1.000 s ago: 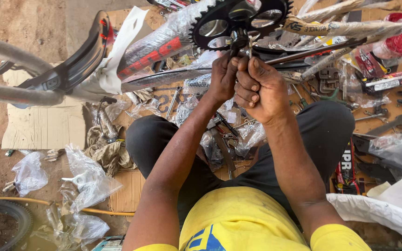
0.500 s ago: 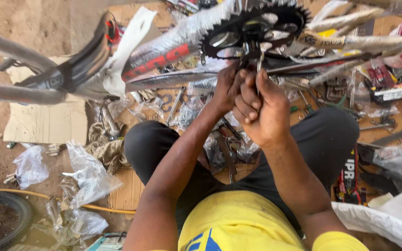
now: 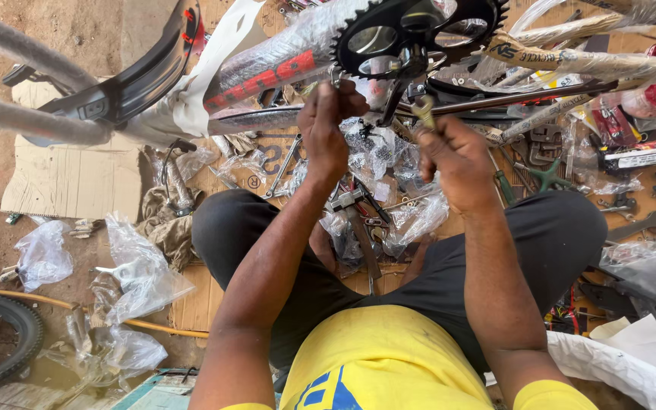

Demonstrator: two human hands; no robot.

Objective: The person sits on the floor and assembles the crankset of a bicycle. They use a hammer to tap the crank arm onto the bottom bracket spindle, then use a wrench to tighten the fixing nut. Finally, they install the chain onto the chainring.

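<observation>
The left hand has its fingers curled tight on a small part just below the black chainring, at the wrapped bicycle frame. The right hand, lower right of the chainring, pinches a small brass-coloured tool upright between its fingers. Beneath the chainring, crumpled plastic bags and loose wrenches lie on the floor.

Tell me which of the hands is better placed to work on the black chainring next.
Probably the left hand. It is raised against the wrapped frame tube, right beside the black chainring and its crank arm. The right hand sits lower and apart, its fingers closed on a small metal tool.
</observation>
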